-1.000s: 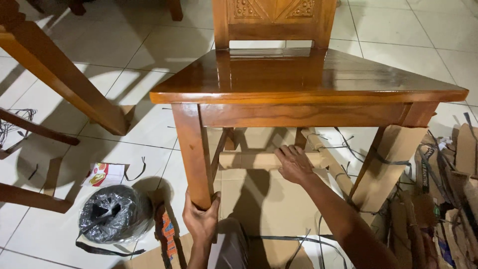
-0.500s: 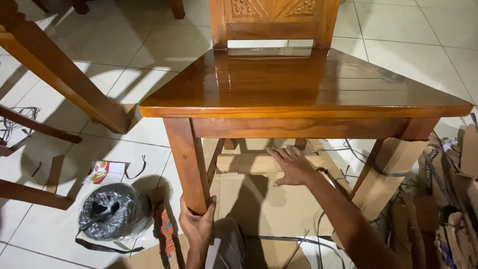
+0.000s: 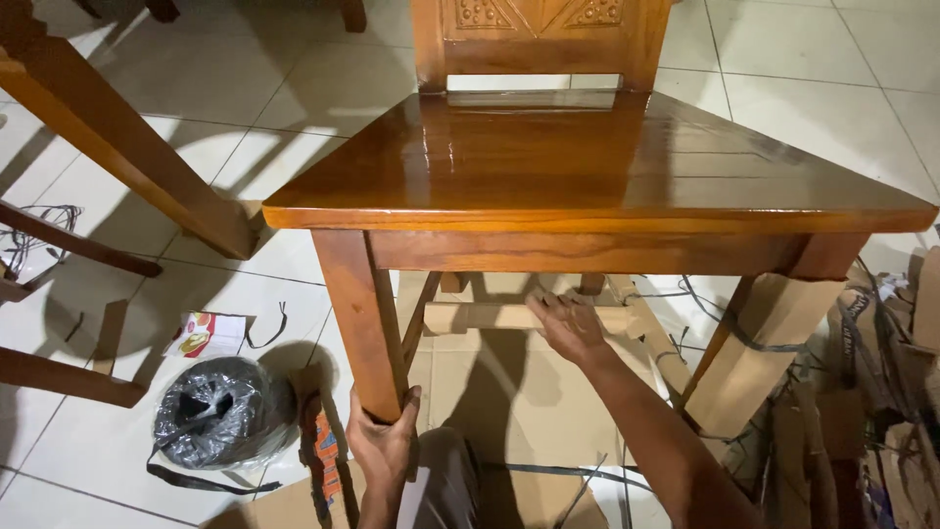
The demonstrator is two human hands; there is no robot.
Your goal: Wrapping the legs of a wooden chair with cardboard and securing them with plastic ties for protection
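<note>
Glossy brown wooden chair (image 3: 587, 167), cardboard-wrapped lower rail (image 3: 490, 316).
Left hand (image 3: 384, 446) clamped on front leg; right hand (image 3: 571, 328) flat on rail; I'd brace firmly.

The left hand (image 3: 384, 446) rises from the bottom edge of the view with its forearm nearly upright, palm turned forward and fingers curled in a closed grip, the thumb up on the right side. The right arm runs from the lower right corner diagonally up and to the left, bare to the elbow, wrist straight. The right hand (image 3: 568, 326) lies palm down with fingers stretched forward and slightly spread, pressing flat rather than clasping.
</note>
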